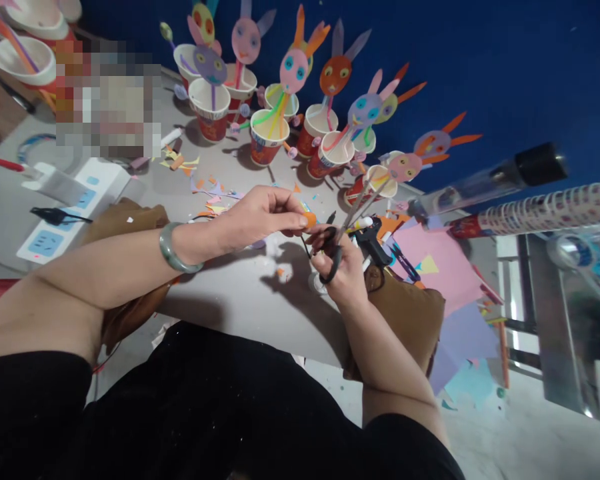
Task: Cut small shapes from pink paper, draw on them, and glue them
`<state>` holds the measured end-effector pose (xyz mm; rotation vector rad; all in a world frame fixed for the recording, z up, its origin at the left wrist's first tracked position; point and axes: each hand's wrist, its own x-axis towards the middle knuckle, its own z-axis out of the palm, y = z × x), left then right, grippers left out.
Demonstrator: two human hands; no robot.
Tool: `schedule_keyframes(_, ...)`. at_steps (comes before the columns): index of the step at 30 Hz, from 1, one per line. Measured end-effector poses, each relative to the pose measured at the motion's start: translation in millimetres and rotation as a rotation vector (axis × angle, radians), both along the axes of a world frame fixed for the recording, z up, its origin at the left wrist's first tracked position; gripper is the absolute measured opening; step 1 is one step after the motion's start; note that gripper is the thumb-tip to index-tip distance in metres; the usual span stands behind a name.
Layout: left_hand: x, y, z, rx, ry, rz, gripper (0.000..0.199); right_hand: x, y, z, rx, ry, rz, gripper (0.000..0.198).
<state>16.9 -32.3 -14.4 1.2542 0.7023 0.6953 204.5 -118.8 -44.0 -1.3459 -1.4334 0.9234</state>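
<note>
From here the grey tabletop (280, 313) looks crowded, running along a dark blue wall. Toward the back stand red-and-white paper cups (267, 150), upright in loose rows, each fitted with a painted, long-eared paper head. Bright paper scraps (213, 200) litter the middle. Over on the left sits a white power strip (47, 240), with a black plug (55, 215) on it and a brown cloth bundle (125, 219) beside it. To the right I see a black glue gun (375, 243) next to a large pink sheet (437, 267).
</note>
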Motion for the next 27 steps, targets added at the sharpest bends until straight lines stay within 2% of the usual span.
schedule_keyframes(4,0,-1,0.5,-0.082,-0.093,0.040,0.012,0,-1,2,-0.026,-0.125,0.127,0.059)
schedule_keyframes(10,1,-1,-0.4,-0.147,-0.144,0.084,0.015,-6,-1,1,-0.147,-0.140,0.226,0.065)
schedule_keyframes(16,2,0,-1.6,-0.213,-0.206,0.080,0.019,-9,-1,1,-0.172,-0.068,0.245,0.065)
schedule_keyframes(27,3,-1,1.3,-0.251,-0.178,0.079,0.016,-10,0,1,-0.237,-0.028,0.223,0.064)
